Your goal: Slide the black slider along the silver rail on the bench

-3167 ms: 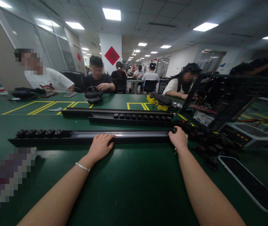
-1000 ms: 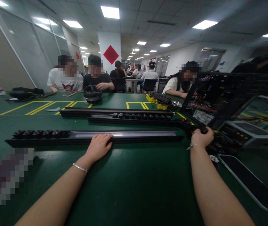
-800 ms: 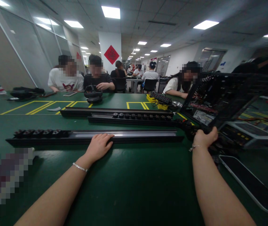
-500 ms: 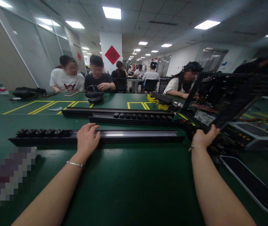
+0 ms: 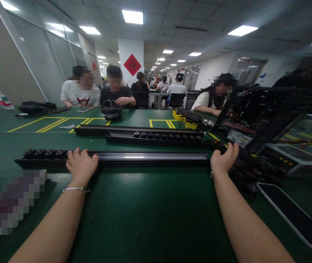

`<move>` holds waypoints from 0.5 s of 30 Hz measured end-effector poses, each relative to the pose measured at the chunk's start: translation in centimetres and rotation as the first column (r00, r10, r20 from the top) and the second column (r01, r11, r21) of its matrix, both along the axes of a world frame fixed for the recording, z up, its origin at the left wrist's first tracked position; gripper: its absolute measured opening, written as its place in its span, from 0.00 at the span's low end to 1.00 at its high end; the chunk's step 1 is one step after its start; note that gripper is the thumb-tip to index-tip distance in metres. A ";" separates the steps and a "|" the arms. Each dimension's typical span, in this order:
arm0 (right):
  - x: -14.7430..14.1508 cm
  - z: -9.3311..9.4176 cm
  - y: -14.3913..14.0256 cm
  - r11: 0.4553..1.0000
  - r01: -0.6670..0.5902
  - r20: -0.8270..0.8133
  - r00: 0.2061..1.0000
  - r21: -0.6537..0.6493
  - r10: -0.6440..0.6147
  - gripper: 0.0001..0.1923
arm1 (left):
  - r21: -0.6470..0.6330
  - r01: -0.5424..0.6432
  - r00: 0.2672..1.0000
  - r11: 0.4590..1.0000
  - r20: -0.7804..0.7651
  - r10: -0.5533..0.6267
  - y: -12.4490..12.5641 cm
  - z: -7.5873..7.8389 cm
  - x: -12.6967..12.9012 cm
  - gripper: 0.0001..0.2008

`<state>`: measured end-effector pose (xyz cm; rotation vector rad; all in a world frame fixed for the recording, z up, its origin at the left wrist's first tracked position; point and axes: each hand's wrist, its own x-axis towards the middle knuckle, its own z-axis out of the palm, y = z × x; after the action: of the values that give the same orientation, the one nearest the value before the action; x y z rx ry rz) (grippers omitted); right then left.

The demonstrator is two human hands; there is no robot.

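A long black rail (image 5: 150,157) with a shiny inner strip lies across the green table before me, several small black round parts (image 5: 45,154) seated at its left end. My left hand (image 5: 82,164) rests on this rail just right of those parts, fingers apart. At the rail's right end is my right hand (image 5: 224,159), its fingers curled; what they hold, if anything, is hidden. Just past it lies a pile of black parts (image 5: 251,173). Behind, a second black rail (image 5: 134,140) carries a row of similar round parts, and another black rail (image 5: 98,128) lies beyond.
At right stand an open black computer case (image 5: 268,120) and a metal box (image 5: 293,157). A phone (image 5: 290,212) lies near the right edge, a blurred-out object (image 5: 10,204) at left. A yellow tray (image 5: 190,125) with dark parts sits farther back. Several people sit beyond the table.
My left hand has slid left along the near rail to the round parts. My right hand has drawn left from the pile toward the rail's end. The view has shifted slightly.
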<state>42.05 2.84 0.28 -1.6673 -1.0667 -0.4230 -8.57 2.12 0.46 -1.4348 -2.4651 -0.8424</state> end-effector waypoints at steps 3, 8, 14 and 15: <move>-4.7 0.7 -0.3 0.983 -0.123 0.183 0.972 -0.136 0.147 0.26 | 0.038 -0.037 0.999 0.999 0.005 0.037 -0.1 0.0 0.0 0.29; -10.6 0.6 -0.8 0.777 -0.266 0.278 0.828 -0.571 0.487 0.20 | 0.007 -0.038 0.999 0.999 0.035 0.038 -0.3 0.3 -0.1 0.29; -10.8 0.9 -1.0 0.709 -0.272 0.249 0.805 -0.651 0.538 0.20 | -0.009 -0.050 0.996 0.999 0.067 0.051 -0.1 0.5 -0.2 0.30; -10.7 1.0 -1.0 0.709 -0.273 0.247 0.806 -0.650 0.537 0.20 | -0.015 -0.047 0.996 0.999 0.073 0.048 -0.1 0.5 -0.3 0.30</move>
<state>31.31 1.79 1.33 -1.8180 -2.0270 -0.1453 -8.85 2.01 0.92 -1.3677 -2.5523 -0.8866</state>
